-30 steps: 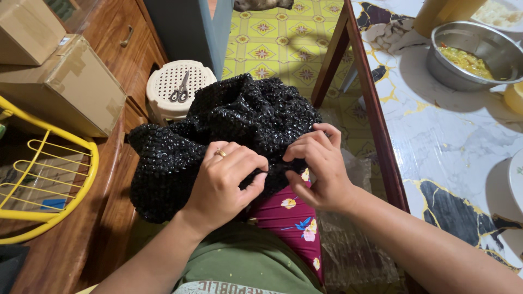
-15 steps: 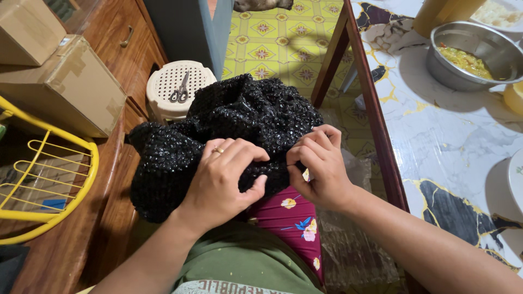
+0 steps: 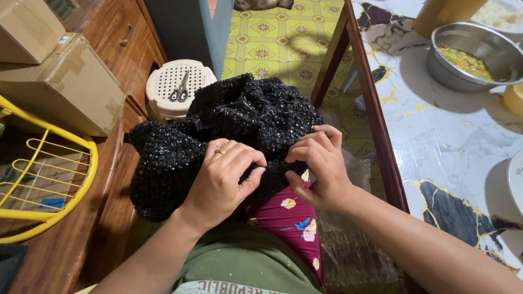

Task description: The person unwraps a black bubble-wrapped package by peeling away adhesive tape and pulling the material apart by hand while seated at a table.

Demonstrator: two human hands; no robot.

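Black bubble wrap (image 3: 229, 130), glossy and crumpled, is bunched on the person's lap beside the marble-patterned counter (image 3: 452, 147). The left hand (image 3: 220, 182) and the right hand (image 3: 318, 169) each pinch its near edge. Small pinches close together would best keep the slippery sheet under control. Scissors (image 3: 178, 90) lie on a perforated cream stool (image 3: 177, 84).

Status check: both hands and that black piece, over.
Left hand and right hand both pinching the black beaded fabric on the lap. Scissors on the white stool, clear of hands.
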